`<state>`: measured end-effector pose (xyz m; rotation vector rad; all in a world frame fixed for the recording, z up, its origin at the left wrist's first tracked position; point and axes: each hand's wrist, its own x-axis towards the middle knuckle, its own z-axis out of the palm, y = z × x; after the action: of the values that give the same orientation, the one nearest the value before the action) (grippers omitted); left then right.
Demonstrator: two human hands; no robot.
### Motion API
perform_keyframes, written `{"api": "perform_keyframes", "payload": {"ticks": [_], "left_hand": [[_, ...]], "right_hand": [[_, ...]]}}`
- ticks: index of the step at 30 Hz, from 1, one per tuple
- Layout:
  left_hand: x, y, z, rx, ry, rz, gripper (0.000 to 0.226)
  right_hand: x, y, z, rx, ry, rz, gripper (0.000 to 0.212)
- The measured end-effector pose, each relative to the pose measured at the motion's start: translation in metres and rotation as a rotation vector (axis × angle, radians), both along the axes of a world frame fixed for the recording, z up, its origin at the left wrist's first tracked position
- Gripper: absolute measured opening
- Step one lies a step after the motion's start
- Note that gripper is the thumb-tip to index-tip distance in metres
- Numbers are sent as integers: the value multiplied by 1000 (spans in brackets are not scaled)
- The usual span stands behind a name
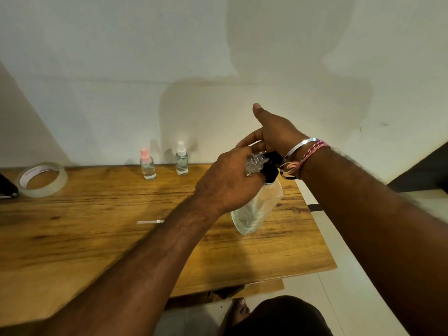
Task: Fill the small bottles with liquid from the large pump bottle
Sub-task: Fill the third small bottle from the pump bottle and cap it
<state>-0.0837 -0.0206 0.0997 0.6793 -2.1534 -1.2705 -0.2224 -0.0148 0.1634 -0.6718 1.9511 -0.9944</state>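
Left hand (228, 180) is pinching an open small clear bottle (254, 163) at the nozzle; right hand (271, 134) is pressing the black pump head (271, 166), thumb out. Large pump bottle (257, 209), near the desk's (97, 238) right edge, looks light and slick, so I'm gripping its neck. Two capped spray bottles (148, 166) at the back edge are holding clear liquid.

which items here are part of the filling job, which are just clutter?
Job:
- large pump bottle
- open small bottle, gripped by left hand
- right hand on the pump head
- two capped small bottles

Clutter:
- tape roll
- white stick
- dark object, left edge
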Motion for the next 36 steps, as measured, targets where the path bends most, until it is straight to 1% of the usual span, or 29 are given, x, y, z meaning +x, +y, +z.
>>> {"api": "perform_keyframes", "payload": {"ticks": [3,4,6,8,9,16,19,23,27,31,35,36], "left_hand": [[-1,1,0,16,13,-8,49],[-1,1,0,9,9,-6,51],[-2,0,0,-16,-16,14,56],[-1,-1,-1,-23,-41,34,51],[-1,-2,-1,-17,-45,39,47],[-2,-3,-2,-6,-91,60,37],[-3,-5,-4,-16,-112,55,29],[-3,-4,-6,-15,-137,60,32],[-2,-4,-7,-11,-127,71,24],[-1,-2,-6,-2,-107,72,29],[-2,2,0,2,-52,44,45],[-3,2,-1,-6,-55,46,46]], "right_hand": [[-1,-1,1,22,-52,5,78],[0,-1,0,24,-35,12,77],[0,1,-1,39,64,27,74],[2,3,-3,55,157,35,75],[2,4,-4,59,174,36,76],[2,3,-7,49,168,38,73],[1,3,-10,43,216,56,74],[0,5,-15,9,278,73,75],[1,2,-17,-21,324,73,79],[0,4,-15,-13,273,70,78],[-3,1,-3,-20,34,13,70],[-4,0,-1,-19,-7,18,69]]}}
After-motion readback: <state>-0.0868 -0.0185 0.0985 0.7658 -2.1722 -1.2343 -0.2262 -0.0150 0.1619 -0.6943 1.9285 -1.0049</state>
